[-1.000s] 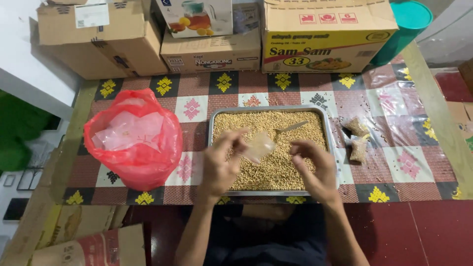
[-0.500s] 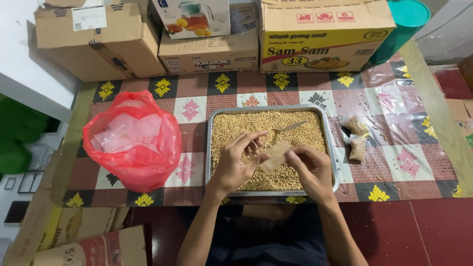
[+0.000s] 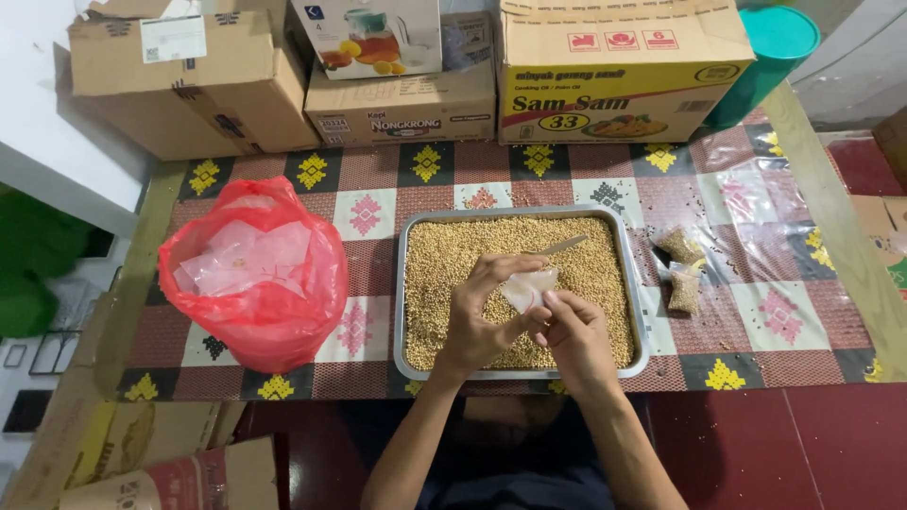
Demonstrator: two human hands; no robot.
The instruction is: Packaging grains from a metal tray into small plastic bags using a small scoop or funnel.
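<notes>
Both hands pinch a small clear plastic pouch [image 3: 529,288] over the tray [image 3: 639,312] of grain: left hand [image 3: 482,316] and right hand [image 3: 572,331] grip its edges. Best keep the mouth spread wide and low above the tray, so spills land back inside.

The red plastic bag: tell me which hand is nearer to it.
Left. The left hand is over the grain tray, on the side facing the red plastic bag. The right hand is farther along the tray; both pinch a small clear pouch.
</notes>
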